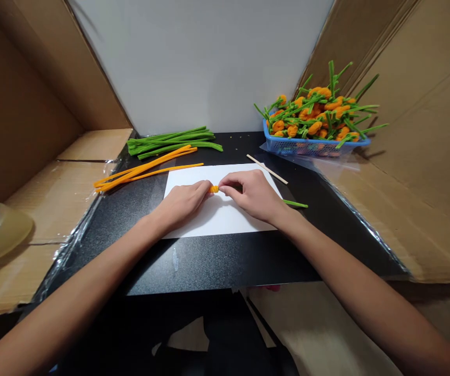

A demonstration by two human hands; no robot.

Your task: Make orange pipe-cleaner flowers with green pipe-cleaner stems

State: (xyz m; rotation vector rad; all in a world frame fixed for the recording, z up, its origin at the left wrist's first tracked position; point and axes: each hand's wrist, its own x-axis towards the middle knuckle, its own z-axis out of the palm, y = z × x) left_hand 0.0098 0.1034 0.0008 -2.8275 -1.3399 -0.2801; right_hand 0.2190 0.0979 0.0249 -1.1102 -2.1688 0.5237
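Note:
A small orange fuzzy piece (pixel 214 189) is between my hands, above a white sheet (pixel 225 219) on the black table. My left hand (pixel 189 201) is closed on its left part and hides much of it. The fingertips of my right hand (pixel 252 193) pinch at its right end, thumb and forefinger together. A green stem (pixel 296 203) shows from beneath my right wrist, lying at the sheet's right edge. Beyond my right hand, a thin wooden stick (pixel 267 168) lies aslant across the sheet's upper right corner.
Green fuzzy stems (pixel 174 142) and orange ones (pixel 146 171) lie at the back left. A blue basket (pixel 315 146) full of orange and green pieces stands at the back right. Cardboard walls flank the table (pixel 209 266); a tape roll (pixel 1 232) sits far left.

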